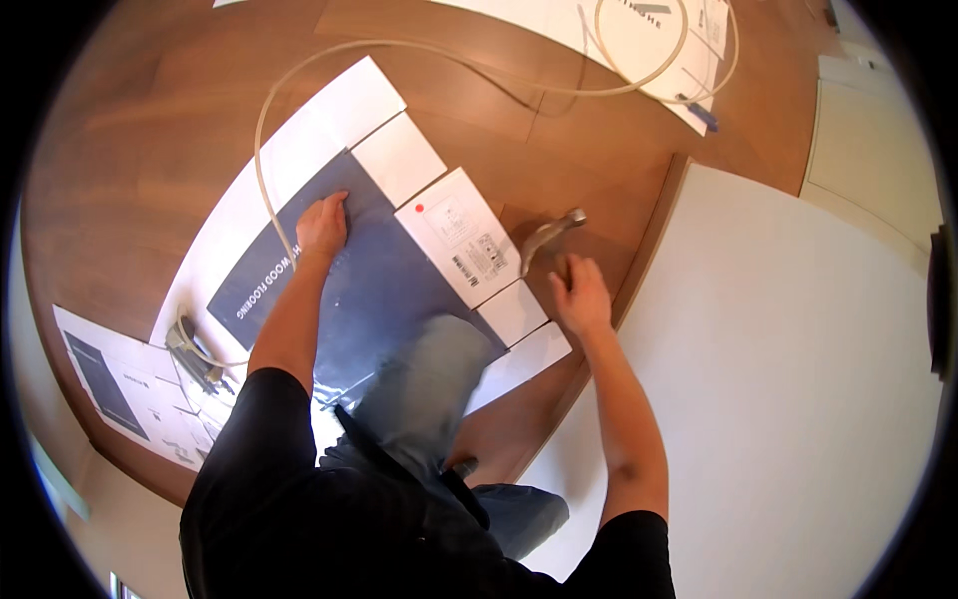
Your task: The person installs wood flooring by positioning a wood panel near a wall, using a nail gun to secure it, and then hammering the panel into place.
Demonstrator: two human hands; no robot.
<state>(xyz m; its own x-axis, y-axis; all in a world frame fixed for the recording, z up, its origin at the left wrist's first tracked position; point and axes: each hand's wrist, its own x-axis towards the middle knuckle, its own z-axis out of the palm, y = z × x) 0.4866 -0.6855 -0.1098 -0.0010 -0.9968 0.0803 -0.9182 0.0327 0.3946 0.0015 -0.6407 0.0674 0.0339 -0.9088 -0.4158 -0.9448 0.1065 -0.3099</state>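
My left hand [322,226] lies on the dark blue panel of a flattened cardboard box [374,290], fingers toward its far edge. On the right, my right hand [584,296] is closed, seemingly round the handle of a claw hammer [544,242]. The hammer's curved metal head is beyond my fingers, just past the box's white flap [464,240]. Most of the handle is hidden. My denim-clad knee [439,364] rests over the box.
Around the box is brown wood flooring [454,100]. A pale hose [374,45] loops across to a grey tool [190,354] at left. Another white flattened carton [559,22] lies at the far side, with a blue-handled item [704,115]. A white wall [758,379] with brown skirting bounds the right.
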